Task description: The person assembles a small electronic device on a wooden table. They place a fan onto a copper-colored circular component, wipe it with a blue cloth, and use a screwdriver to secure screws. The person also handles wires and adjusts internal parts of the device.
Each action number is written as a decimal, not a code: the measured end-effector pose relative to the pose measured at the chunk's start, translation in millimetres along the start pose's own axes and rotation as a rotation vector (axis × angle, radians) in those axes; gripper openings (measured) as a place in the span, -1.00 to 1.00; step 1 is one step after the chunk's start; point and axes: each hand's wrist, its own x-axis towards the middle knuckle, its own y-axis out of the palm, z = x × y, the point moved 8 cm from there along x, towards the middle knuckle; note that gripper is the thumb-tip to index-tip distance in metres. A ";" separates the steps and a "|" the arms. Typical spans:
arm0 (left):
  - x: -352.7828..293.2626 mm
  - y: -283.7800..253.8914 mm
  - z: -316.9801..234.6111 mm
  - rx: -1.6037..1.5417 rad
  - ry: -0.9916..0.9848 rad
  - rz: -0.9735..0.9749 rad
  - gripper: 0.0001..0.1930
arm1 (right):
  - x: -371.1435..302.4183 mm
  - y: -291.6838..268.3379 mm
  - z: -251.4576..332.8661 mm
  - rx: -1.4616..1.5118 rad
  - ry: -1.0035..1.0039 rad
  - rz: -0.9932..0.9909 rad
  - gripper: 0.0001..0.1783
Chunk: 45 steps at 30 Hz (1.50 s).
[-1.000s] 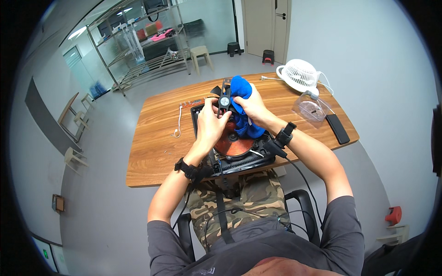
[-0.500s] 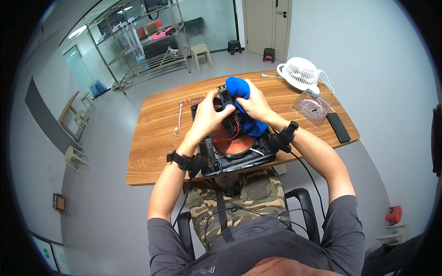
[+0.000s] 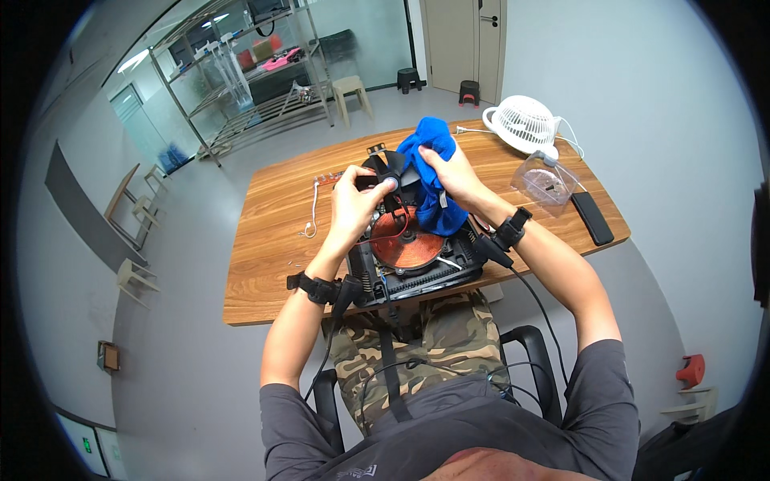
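My left hand pinches a small black cooling fan with its thumb at the hub, holding it above an opened induction cooker. Dark blades spread out around the fan's pale hub. In my right hand is a bunched blue cloth, its lower end hanging down over the cooker. The cooker's black housing lies on the table close to me, its round copper coil exposed. Red wires run across the coil toward the fan. My hands partly hide the housing's far side.
On the wooden table, a narrow circuit board with a white cable lies to the left. A white fan, a clear plastic piece and a black slab are at the right. Cables trail from my black wrist straps.
My right hand has pulled the blue cloth up and away from the cooling fan, to the right. The fan has turned in my left hand, so its blades now show.
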 end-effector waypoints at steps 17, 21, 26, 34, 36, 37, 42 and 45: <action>-10.7 16.4 -3.5 -0.065 -0.025 -0.015 -0.67 | -3.0 8.3 -5.1 -0.209 -0.077 -0.164 -0.50; -9.1 9.1 -6.3 -0.256 -0.035 -0.066 -0.64 | 12.8 -16.0 -5.9 0.114 -0.072 -0.202 -0.66; -4.3 0.8 -2.3 -0.431 -0.082 -0.105 -0.58 | -9.6 14.7 10.8 0.205 0.084 0.184 -0.65; -10.0 19.8 17.2 -0.384 -0.092 -0.069 -0.62 | -19.1 29.5 4.8 0.119 0.170 0.262 -0.27; -15.9 21.0 7.9 -0.406 -0.110 -0.022 -0.62 | -19.6 29.4 6.7 0.093 0.166 0.238 -0.29; -18.4 16.0 1.5 -0.355 -0.112 -0.036 -0.61 | -18.4 27.4 7.8 0.070 0.135 0.215 -0.32; -14.2 15.3 16.7 -0.311 -0.166 -0.013 -0.63 | -7.1 11.7 4.1 -0.180 0.003 0.051 -0.40; -13.4 16.0 13.1 -0.306 -0.155 -0.074 -0.62 | -2.6 9.1 3.1 -0.294 -0.048 -0.021 -0.39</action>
